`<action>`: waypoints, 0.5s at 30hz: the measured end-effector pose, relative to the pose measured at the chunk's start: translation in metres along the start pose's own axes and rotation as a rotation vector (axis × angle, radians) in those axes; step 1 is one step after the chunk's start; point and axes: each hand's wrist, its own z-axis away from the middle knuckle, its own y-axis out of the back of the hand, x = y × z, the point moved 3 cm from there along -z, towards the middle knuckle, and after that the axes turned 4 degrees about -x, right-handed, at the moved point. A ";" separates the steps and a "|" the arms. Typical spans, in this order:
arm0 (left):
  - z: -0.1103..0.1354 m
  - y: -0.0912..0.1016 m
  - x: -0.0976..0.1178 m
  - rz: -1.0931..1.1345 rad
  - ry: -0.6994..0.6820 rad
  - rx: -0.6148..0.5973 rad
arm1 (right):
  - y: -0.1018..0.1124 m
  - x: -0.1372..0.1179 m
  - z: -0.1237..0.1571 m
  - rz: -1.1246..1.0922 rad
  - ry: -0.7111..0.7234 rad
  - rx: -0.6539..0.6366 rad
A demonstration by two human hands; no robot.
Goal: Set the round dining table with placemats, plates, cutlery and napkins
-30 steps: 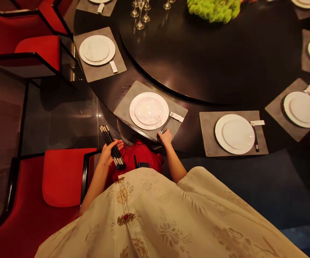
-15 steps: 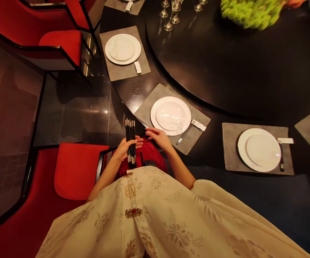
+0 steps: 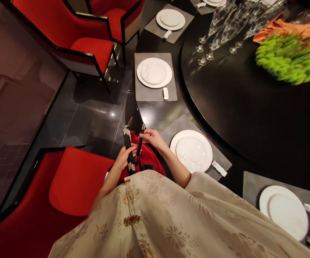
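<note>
My left hand (image 3: pixel 124 156) is closed around a bundle of black chopsticks with pale tips (image 3: pixel 128 149), held upright over the red cloth of my lap (image 3: pixel 148 157). My right hand (image 3: pixel 153 139) grips a thin pair of black chopsticks (image 3: pixel 140 144) beside that bundle, and the two are close or touching. To the right lies a white plate (image 3: pixel 191 150) on a grey placemat (image 3: pixel 183 128). Its white chopstick rest (image 3: pixel 219 168) shows no chopsticks next to it. A cream embroidered robe (image 3: pixel 149 218) covers the lower view.
A black round table (image 3: pixel 157 114) carries further place settings, and its dark turntable (image 3: pixel 241 107) holds stemmed glasses (image 3: pixel 216 32) and a green centerpiece (image 3: pixel 286 59) on orange cloth (image 3: pixel 276 28). Red chairs (image 3: pixel 76 181) stand to my left, on a dark polished floor (image 3: pixel 90 122).
My right hand has moved from the placemat to the bundle and now holds a pair of chopsticks. The chopsticks on the mat are gone from view. The whole view has swung, bringing the centerpiece further in.
</note>
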 end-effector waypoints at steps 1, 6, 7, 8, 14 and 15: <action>-0.015 0.006 0.014 0.027 -0.011 0.036 | 0.009 -0.017 -0.021 -0.007 0.055 0.041; -0.097 0.040 0.113 0.127 -0.061 0.271 | 0.077 -0.090 -0.124 0.268 0.439 0.654; -0.112 0.044 0.137 0.117 -0.067 0.305 | 0.087 -0.096 -0.144 0.359 0.455 0.735; -0.127 0.046 0.162 0.101 -0.075 0.325 | 0.095 -0.098 -0.163 0.444 0.437 0.781; -0.198 0.037 0.283 0.034 -0.158 0.363 | 0.136 -0.073 -0.252 0.408 0.174 0.969; -0.209 0.034 0.295 0.029 -0.155 0.366 | 0.144 -0.067 -0.262 0.294 0.143 1.007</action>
